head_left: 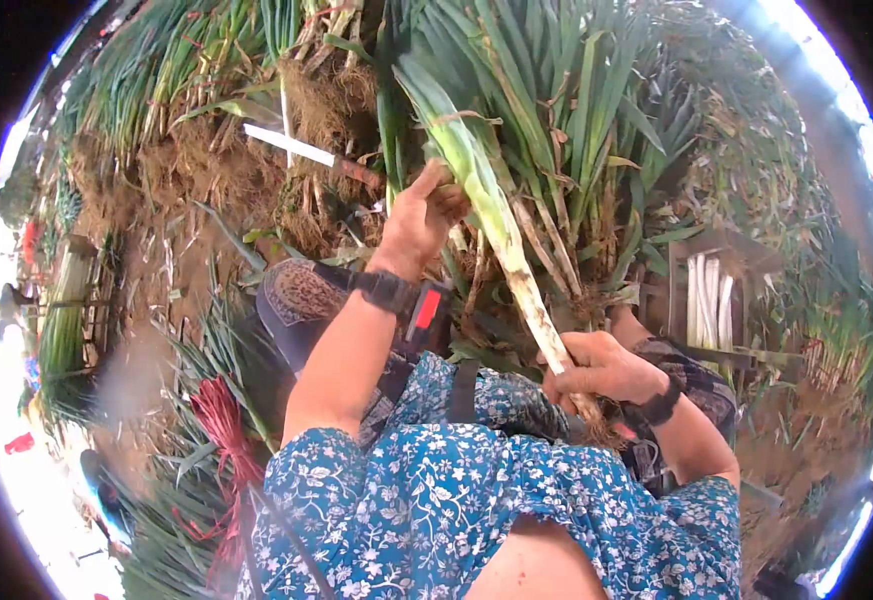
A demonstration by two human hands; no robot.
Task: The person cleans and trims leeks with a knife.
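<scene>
A long leek (516, 258) lies diagonally across the front of my body, green leaves at the upper left and roots at the lower right. My left hand (424, 220) is closed around its leafy part. Near the roots, my right hand (601, 370) grips the white stalk with curled fingers. Just left of my left hand is a knife with a white blade (289, 145) and a brownish handle (358, 173); the handle's end is close to that hand but seems apart from it.
Uncut leeks (546, 110) with roots are heaped ahead. More rooty bundles (216, 160) lie at the upper left. White stalks (708, 295) sit in a wooden frame at right. A tied bundle (66, 320) is at far left, red strings (228, 430) at lower left.
</scene>
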